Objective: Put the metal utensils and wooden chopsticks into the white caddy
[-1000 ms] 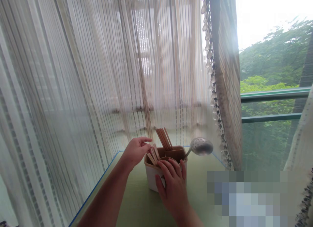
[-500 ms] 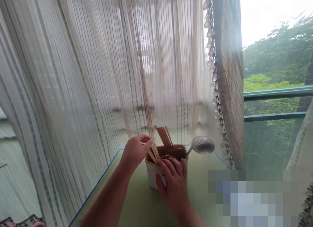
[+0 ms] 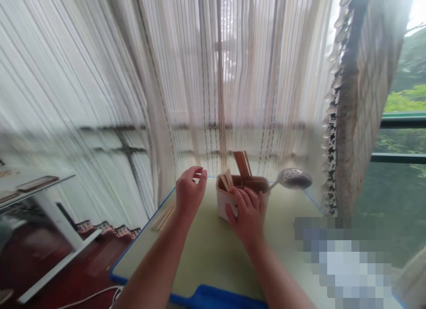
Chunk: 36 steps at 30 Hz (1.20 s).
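Observation:
A white utensil holder [image 3: 223, 206] with a brown rim stands on the table. My right hand [image 3: 248, 211] grips its front wall, fingers over the rim and thumb outside. Pale flat wooden sticks [image 3: 226, 181] lean in its left part, beside those fingers. Brown chopsticks [image 3: 242, 164] stand upright at the back. A metal slotted spoon [image 3: 295, 178] tilts out over the right side. My left hand [image 3: 191, 189] hovers left of the holder, apart from it; its fingers are curled with a gap to the thumb, and nothing shows in them.
Several thin pale sticks [image 3: 163, 216] lie at the left edge of the green blue-edged table [image 3: 206, 255]. Sheer curtains [image 3: 186, 78] hang behind it. A white side table [image 3: 36, 178] stands at the left, with a white cable [image 3: 89, 295] low down. A blurred patch covers the right side.
My left hand has moved away from the sticks in the holder, to its left. My right hand stays on the holder. The view has swung left and down, showing the loose sticks and side table.

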Tool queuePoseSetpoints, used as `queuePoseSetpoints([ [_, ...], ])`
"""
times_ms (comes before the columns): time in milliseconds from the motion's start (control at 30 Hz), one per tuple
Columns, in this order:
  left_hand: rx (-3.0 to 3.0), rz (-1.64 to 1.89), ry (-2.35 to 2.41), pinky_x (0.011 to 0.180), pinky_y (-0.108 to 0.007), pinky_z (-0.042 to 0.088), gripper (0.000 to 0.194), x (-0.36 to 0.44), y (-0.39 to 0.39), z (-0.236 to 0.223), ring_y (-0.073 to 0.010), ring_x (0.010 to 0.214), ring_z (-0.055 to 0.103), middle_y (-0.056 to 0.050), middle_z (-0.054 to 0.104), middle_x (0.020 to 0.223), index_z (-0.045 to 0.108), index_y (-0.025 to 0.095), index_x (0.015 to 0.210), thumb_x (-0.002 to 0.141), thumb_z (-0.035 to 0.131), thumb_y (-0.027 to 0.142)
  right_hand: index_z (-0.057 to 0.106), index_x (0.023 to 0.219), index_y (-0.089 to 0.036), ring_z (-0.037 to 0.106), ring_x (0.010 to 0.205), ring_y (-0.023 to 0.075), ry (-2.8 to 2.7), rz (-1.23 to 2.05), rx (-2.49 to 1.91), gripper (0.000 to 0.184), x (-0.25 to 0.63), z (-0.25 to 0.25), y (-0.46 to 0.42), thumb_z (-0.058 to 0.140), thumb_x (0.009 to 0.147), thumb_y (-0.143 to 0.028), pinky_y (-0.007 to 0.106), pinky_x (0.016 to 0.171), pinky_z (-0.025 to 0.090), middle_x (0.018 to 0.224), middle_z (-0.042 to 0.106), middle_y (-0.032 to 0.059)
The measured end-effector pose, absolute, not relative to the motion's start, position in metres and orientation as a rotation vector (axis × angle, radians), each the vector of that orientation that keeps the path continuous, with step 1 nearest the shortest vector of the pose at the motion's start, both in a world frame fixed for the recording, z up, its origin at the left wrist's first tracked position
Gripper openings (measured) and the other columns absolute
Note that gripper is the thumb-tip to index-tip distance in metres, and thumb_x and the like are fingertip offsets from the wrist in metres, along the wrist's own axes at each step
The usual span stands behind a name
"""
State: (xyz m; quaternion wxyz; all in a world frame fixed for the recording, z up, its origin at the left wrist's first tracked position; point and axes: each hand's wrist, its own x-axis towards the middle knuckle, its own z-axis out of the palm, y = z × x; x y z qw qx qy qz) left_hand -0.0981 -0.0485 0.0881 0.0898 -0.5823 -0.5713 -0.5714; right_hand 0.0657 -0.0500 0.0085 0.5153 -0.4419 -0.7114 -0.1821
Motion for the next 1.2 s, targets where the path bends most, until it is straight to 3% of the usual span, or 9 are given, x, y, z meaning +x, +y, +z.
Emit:
queuePoseSetpoints([
  [200, -1.691, -1.573, -1.775, 0.072, -0.025, 0.044, 0.026, -0.129, -0.046, 0.020, -0.0134, 0.072, 0.059, -0.007, 0.065, 0.085, 0.059, 0.013, 0.098, 0.085, 0.043, 0.030, 0.056, 0.117, -0.018, 0.046, 0.111, 0.0253, -1.737, -0.482, -1.040, 0.040, 0.067, 0.003, -0.044, 0.052, 0.081, -0.035, 0.049, 0.107, 0.011, 0.111, 0.063, 0.0068],
  [433, -1.795, -1.319, -1.993, 0.071, -0.026, 0.043, 0.020, -0.124, -0.029, -0.006, -0.0150, 0.074, 0.059, -0.004, 0.066, 0.084, 0.061, 0.018, 0.094, 0.082, 0.046, 0.024, 0.060, 0.106, -0.019, 0.050, 0.107, 0.0251, -1.749, -0.529, -0.968, 0.030, 0.070, 0.000, -0.040, 0.052, 0.081, -0.034, 0.049, 0.106, 0.011, 0.103, 0.066, 0.0059],
  [533, -1.856, -1.206, -2.036, 0.070, -0.027, 0.043, 0.021, -0.114, -0.031, -0.011, -0.0168, 0.077, 0.059, -0.005, 0.066, 0.085, 0.061, 0.020, 0.094, 0.083, 0.045, 0.027, 0.057, 0.109, -0.018, 0.049, 0.110, 0.0264, -1.668, -0.546, -0.901, 0.033, 0.070, 0.000, -0.042, 0.054, 0.079, -0.032, 0.052, 0.105, 0.014, 0.107, 0.064, 0.0080],
  [633, -1.868, -1.022, -2.143, 0.071, -0.030, 0.044, 0.025, -0.115, -0.032, -0.013, -0.0201, 0.081, 0.060, -0.008, 0.066, 0.089, 0.061, 0.020, 0.100, 0.084, 0.045, 0.031, 0.057, 0.109, -0.017, 0.049, 0.110, 0.0267, -1.670, -0.516, -0.775, 0.034, 0.068, -0.003, -0.048, 0.056, 0.077, -0.026, 0.049, 0.102, 0.025, 0.108, 0.062, 0.0100],
  [767, -1.713, -0.788, -2.369, 0.078, -0.035, 0.043, 0.028, -0.142, -0.032, -0.011, -0.0256, 0.095, 0.057, -0.014, 0.063, 0.101, 0.063, 0.018, 0.102, 0.083, 0.043, 0.020, 0.060, 0.106, -0.019, 0.056, 0.096, 0.0215, -1.992, -0.259, -0.605, 0.028, 0.057, -0.016, -0.057, 0.053, 0.078, -0.021, 0.035, 0.086, 0.044, 0.102, 0.060, 0.0095],
  [900, -1.591, -0.738, -2.506, 0.077, -0.040, 0.044, 0.030, -0.167, -0.031, -0.011, -0.0295, 0.096, 0.058, -0.020, 0.063, 0.099, 0.064, 0.011, 0.101, 0.080, 0.042, 0.010, 0.060, 0.106, -0.022, 0.056, 0.062, 0.0115, -2.401, 0.276, -0.684, 0.029, 0.044, -0.035, -0.053, 0.048, 0.079, -0.021, 0.026, 0.064, 0.047, 0.095, 0.060, 0.0048],
  [1000, -1.557, -0.725, -2.572, 0.072, -0.039, 0.046, 0.031, -0.168, -0.030, -0.015, -0.0285, 0.089, 0.060, -0.020, 0.065, 0.094, 0.066, 0.010, 0.096, 0.081, 0.040, 0.008, 0.056, 0.113, -0.021, 0.055, 0.060, 0.0110, -2.385, 0.451, -0.824, 0.037, 0.039, -0.043, -0.045, 0.047, 0.078, -0.021, 0.028, 0.065, 0.047, 0.094, 0.060, 0.0039],
  [1200, -1.492, -0.768, -2.642, 0.081, -0.046, 0.043, 0.032, -0.158, -0.028, -0.020, -0.0335, 0.106, 0.053, -0.022, 0.061, 0.107, 0.068, 0.011, 0.097, 0.082, 0.040, 0.010, 0.054, 0.117, -0.020, 0.054, 0.062, 0.0115, -2.330, 0.504, -0.888, 0.042, 0.039, -0.047, -0.039, 0.049, 0.076, -0.022, 0.029, 0.067, 0.046, 0.096, 0.059, 0.0044],
])
